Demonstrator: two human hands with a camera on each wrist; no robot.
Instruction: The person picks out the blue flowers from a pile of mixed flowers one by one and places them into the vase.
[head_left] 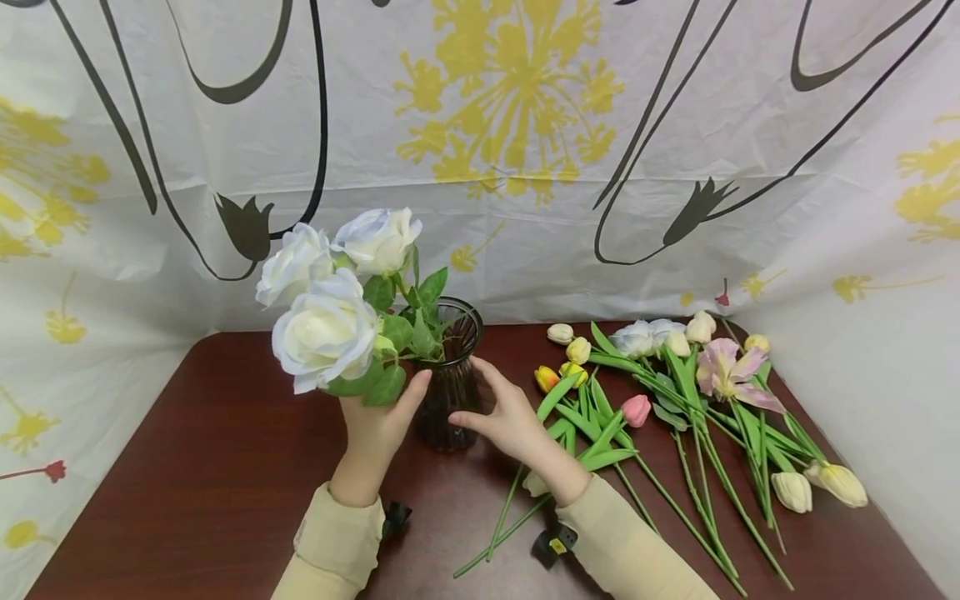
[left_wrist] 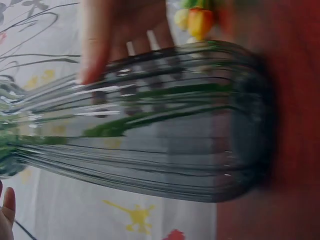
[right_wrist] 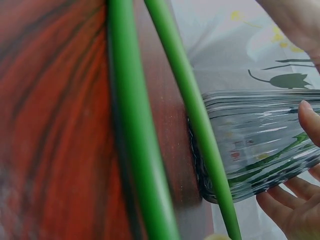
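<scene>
A dark ribbed glass vase (head_left: 447, 408) stands upright near the table's back edge. Three large white-blue roses (head_left: 324, 329) lean left out of its mouth, their green stems (left_wrist: 165, 112) visible through the glass. My right hand (head_left: 513, 421) cups the vase from the right, thumb across the front and fingers behind; the fingers (right_wrist: 285, 205) show at its side in the right wrist view. Below the roses, my left hand (head_left: 378, 429) is at the vase's left with its thumb extended up close to the glass. Blooms and leaves hide most of its fingers.
Artificial flowers lie loose on the right of the brown table (head_left: 202, 450): a pink tulip (head_left: 636, 410), a pink lily (head_left: 731, 375), several pale tulips (head_left: 792, 492) and roses. Some stems (head_left: 510, 533) pass beneath my right forearm. A patterned white cloth (head_left: 360, 108) hangs behind.
</scene>
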